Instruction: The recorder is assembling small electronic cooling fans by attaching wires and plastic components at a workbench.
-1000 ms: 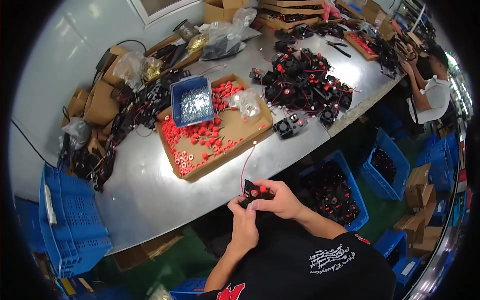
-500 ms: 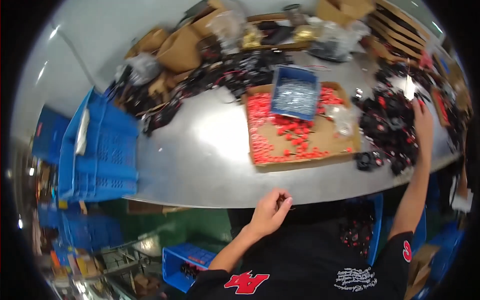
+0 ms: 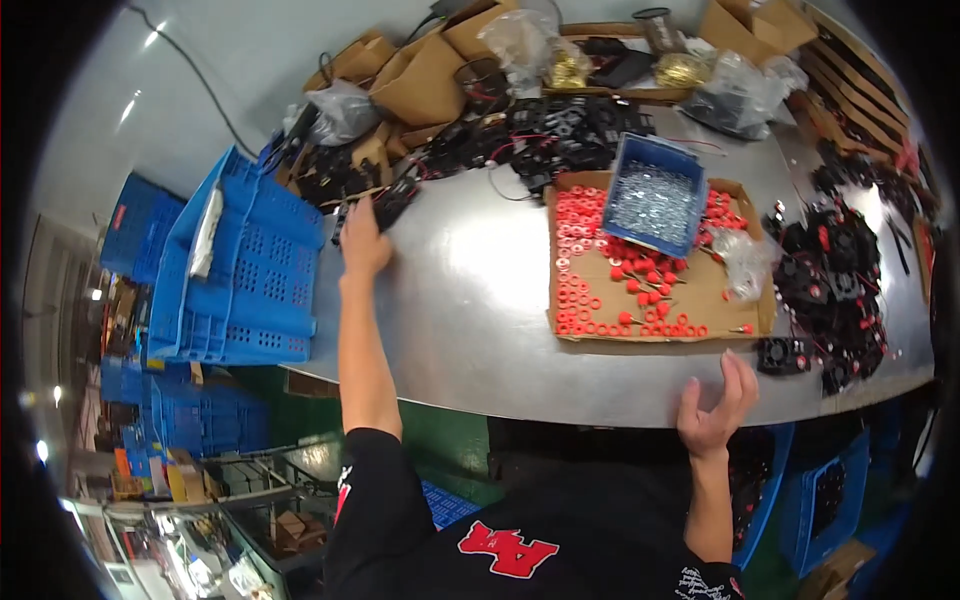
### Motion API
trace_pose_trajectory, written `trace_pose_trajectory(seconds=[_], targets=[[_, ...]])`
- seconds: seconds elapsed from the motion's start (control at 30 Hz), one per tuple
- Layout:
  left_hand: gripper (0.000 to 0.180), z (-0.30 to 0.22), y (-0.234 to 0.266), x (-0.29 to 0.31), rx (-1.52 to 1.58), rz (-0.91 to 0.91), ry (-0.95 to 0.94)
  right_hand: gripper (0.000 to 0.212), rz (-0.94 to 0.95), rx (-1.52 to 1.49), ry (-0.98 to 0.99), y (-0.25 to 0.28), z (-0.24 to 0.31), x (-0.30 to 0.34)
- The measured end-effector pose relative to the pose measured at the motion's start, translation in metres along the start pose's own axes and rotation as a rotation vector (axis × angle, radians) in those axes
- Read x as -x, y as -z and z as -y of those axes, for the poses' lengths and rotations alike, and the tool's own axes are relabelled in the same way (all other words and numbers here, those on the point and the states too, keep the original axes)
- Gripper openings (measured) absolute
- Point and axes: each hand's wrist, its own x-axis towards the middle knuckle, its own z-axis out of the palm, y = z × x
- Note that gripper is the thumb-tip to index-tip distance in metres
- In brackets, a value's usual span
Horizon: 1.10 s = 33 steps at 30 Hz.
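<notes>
My left hand (image 3: 364, 245) is stretched out to the left back of the metal table. Its fingers are closed on a black wired part (image 3: 398, 200) at the near end of a dark heap; the fingertips are partly hidden. My right hand (image 3: 716, 408) hovers at the table's front edge, palm up, with thumb and fingers apart and nothing in them. Just beyond it lies a shallow cardboard tray (image 3: 600, 337) with red rings (image 3: 575, 290) and red-capped pieces (image 3: 650, 280). A blue bin (image 3: 655, 192) of small silvery metal pieces rests on the tray.
Several black fans (image 3: 840, 280) with wires are heaped at the right. A tall blue crate (image 3: 250, 270) stands at the table's left end. Cardboard boxes (image 3: 420, 80), plastic bags (image 3: 735, 95) and more black parts (image 3: 570, 130) line the back. Blue crates (image 3: 830, 490) stand below at right.
My left hand has gone from the front edge to the black parts at the left back. My right hand has come back from the fan heap to the front edge. The view has shifted.
</notes>
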Motion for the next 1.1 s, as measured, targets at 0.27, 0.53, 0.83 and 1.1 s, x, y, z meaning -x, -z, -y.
trace_pose_trajectory(seconds=[0.27,0.53,0.83,1.1], targets=[[0.056,0.008,0.006,0.009,-0.126,0.201,0.138,0.046,0.057,-0.034,-0.077,0.000,0.002,-0.008],[0.053,-0.027,0.044,0.034,0.081,0.044,0.283,0.038,0.046,-0.077,-0.088,0.005,0.003,-0.013],[0.043,-0.061,0.100,0.069,1.745,-0.001,0.720,0.035,0.048,-0.355,-0.168,0.009,0.035,-0.002],[0.033,-0.295,0.106,0.173,1.690,0.416,0.740,0.041,0.564,-1.525,-0.903,0.012,0.103,-0.002]])
